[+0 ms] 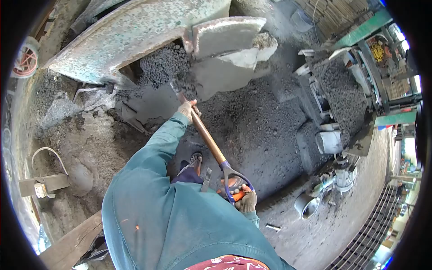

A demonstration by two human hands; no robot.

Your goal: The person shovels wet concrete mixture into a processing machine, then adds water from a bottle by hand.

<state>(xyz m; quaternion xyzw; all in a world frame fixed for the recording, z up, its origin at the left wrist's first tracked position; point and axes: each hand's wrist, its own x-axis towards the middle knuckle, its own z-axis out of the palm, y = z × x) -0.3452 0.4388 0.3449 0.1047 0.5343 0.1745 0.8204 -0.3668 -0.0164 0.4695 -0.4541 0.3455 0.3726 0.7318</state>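
Note:
A long-handled shovel (208, 139) slants across the middle of the view. My left hand (189, 110), in a worn glove, is closed around its wooden shaft near the far end. At the near end, my gloved right hand (246, 200) grips the D-shaped handle. Dark loose material (164, 65) lies in the opening beneath a speckled metal chute (130, 33). The shovel's far end reaches that material, and its blade is hard to make out there. An orange and black object shows behind the D-handle, too covered to identify.
Dark grit covers the floor (256, 130) ahead. A trough (342, 90) full of dark material stands at right, with a motor (345, 176) and a round metal collar (307, 206) below it. A wooden beam (74, 240) is at lower left; a red wheel (26, 62), upper left.

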